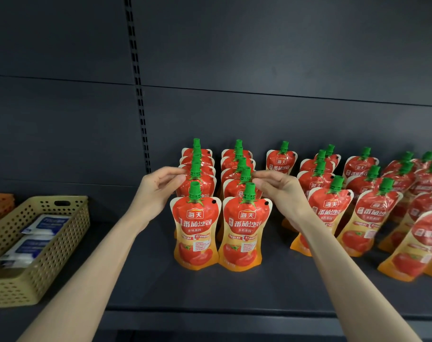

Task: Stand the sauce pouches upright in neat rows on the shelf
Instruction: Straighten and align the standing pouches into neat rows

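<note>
Mid-frame, left hand fingers seemingly pinch the second left-row pouch beside its cap; the right hand likewise pinches the neighbouring pouch.

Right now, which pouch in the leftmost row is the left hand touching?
The second pouch from the front: the left hand grips its top, unlike the untouched front pouch.

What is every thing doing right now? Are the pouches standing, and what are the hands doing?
Left hand, pinches the left-row pouch behind the front one.
Right hand, pinches the second-row pouch behind the front one.
Front pouches, upright, caps on.
Right pouches, standing but leaning, rows uneven.
Basket, holds white and blue packets.
</note>
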Tool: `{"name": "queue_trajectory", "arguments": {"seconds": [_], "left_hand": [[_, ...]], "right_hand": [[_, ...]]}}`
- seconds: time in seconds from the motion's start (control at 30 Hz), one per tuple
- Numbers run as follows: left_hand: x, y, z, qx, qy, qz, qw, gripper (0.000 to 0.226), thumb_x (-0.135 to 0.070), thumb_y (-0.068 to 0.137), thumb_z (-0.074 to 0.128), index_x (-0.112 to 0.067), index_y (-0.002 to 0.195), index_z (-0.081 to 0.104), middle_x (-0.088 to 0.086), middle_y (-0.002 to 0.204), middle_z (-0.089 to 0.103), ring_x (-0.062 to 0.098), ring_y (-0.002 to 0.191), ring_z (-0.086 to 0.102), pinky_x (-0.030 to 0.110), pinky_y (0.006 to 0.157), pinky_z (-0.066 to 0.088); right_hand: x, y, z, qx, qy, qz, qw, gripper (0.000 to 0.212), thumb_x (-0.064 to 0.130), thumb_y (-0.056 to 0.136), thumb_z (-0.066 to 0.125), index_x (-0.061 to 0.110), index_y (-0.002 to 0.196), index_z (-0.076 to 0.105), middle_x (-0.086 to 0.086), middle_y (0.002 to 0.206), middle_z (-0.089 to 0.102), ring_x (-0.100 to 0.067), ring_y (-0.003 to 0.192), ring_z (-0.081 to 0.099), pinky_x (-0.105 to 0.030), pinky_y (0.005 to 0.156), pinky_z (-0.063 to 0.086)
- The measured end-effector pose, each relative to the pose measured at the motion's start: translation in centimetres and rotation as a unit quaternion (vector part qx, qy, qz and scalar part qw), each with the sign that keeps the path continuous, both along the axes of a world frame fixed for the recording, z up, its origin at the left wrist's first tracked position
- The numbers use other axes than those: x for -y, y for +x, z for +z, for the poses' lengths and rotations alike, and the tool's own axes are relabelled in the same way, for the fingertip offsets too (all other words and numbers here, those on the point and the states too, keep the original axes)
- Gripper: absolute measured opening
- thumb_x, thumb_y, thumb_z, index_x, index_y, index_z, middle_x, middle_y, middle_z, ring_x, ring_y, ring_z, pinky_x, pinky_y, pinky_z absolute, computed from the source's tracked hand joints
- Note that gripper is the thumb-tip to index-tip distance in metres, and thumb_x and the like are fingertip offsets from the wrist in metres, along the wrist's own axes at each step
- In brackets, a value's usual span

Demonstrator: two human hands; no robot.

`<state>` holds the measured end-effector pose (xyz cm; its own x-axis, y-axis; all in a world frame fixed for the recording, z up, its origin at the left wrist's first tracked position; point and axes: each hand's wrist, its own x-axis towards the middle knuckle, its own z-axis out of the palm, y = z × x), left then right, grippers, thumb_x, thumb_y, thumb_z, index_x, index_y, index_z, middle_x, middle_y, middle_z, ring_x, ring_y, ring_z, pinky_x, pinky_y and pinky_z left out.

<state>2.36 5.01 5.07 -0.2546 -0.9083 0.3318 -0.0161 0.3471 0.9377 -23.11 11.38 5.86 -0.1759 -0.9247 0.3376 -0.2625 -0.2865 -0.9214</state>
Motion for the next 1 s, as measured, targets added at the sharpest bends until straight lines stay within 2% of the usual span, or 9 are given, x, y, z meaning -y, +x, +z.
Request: {"name": "queue_trajectory", "arguments": {"seconds": [0.07,0.17,0.3,0.37,0.47,0.57,0.73,1.0], "left_hand": [[-0.5,0.3,-0.5,0.004,-0.008,0.038,0.999,0.014,-0.027,0.089,0.056,-0.030,0.101,0.062,-0.015,0.099,0.067,0.000,0.094,0.064,0.020,0.076,0.052],[-1.8,0.6,-1.8,-0.001,-0.027,0.105,0.994,0.019,-0.035,0.088,0.053,-0.032,0.106,0.059,-0.018,0.103,0.062,-0.001,0.100,0.059,0.021,0.084,0.047],[-4.9,0.3,-4.7,-0.090,0.009,0.113,0.989,0.023,-0.045,0.083,0.050,-0.032,0.099,0.062,-0.010,0.102,0.066,0.004,0.102,0.061,0.023,0.083,0.047],[-6.4,-0.3,-6.1,-0.106,0.037,0.098,0.989,0.026,-0.047,0.081,0.051,-0.031,0.098,0.061,-0.014,0.099,0.068,0.003,0.099,0.063,0.021,0.079,0.049],[-7.8,-1.2,-7.6,-0.096,0.061,0.057,0.992,0.023,-0.037,0.077,0.058,-0.031,0.100,0.058,-0.025,0.093,0.068,-0.006,0.093,0.063,0.010,0.067,0.049],[-7.9,-1.5,-8.6,-0.078,0.076,0.022,0.994,0.029,-0.021,0.076,0.068,-0.025,0.103,0.060,-0.017,0.097,0.070,0.002,0.096,0.065,0.013,0.069,0.051],[-7.6,-1.2,-9.1,-0.055,0.086,0.016,0.995,0.029,-0.015,0.078,0.070,-0.026,0.104,0.062,-0.009,0.100,0.071,0.008,0.098,0.066,0.019,0.073,0.054],[-7.7,-1.2,-9.1,-0.062,0.088,0.005,0.994,0.029,-0.012,0.081,0.066,-0.028,0.105,0.060,-0.010,0.099,0.071,0.006,0.098,0.065,0.015,0.070,0.052]], "right_hand": [[-0.7,-0.1,-0.3,0.018,-0.009,-0.014,1.000,0.016,0.013,0.089,0.058,0.017,0.103,0.066,0.004,0.098,0.071,-0.004,0.089,0.068,-0.015,0.072,0.054],[-2.1,-0.1,-1.5,0.044,-0.021,-0.046,0.998,0.017,0.020,0.090,0.057,0.019,0.104,0.066,0.007,0.101,0.070,-0.005,0.095,0.066,-0.018,0.079,0.054],[-3.9,0.5,-4.5,0.073,-0.017,-0.092,0.993,0.026,0.030,0.091,0.054,0.015,0.110,0.063,0.002,0.108,0.068,-0.013,0.105,0.063,-0.029,0.090,0.051],[-4.9,1.1,-5.6,0.111,-0.014,-0.089,0.990,0.034,0.037,0.089,0.051,0.013,0.109,0.063,-0.002,0.109,0.068,-0.015,0.105,0.063,-0.032,0.092,0.050],[-6.1,2.0,-6.9,0.140,-0.011,-0.066,0.988,0.034,0.040,0.084,0.051,0.015,0.105,0.063,-0.001,0.105,0.069,-0.012,0.100,0.065,-0.026,0.084,0.053],[-6.6,3.0,-8.0,0.122,0.027,-0.029,0.992,0.024,0.026,0.083,0.062,0.019,0.105,0.062,0.005,0.101,0.070,-0.003,0.093,0.066,-0.016,0.071,0.053],[-6.6,4.0,-9.6,0.116,0.065,-0.019,0.991,0.023,0.019,0.081,0.068,0.019,0.104,0.063,0.005,0.100,0.071,-0.007,0.094,0.068,-0.017,0.071,0.054],[-6.9,4.0,-9.9,0.117,0.048,-0.030,0.991,0.019,0.018,0.083,0.066,0.018,0.102,0.064,0.006,0.097,0.072,-0.008,0.093,0.068,-0.018,0.071,0.054]]}}
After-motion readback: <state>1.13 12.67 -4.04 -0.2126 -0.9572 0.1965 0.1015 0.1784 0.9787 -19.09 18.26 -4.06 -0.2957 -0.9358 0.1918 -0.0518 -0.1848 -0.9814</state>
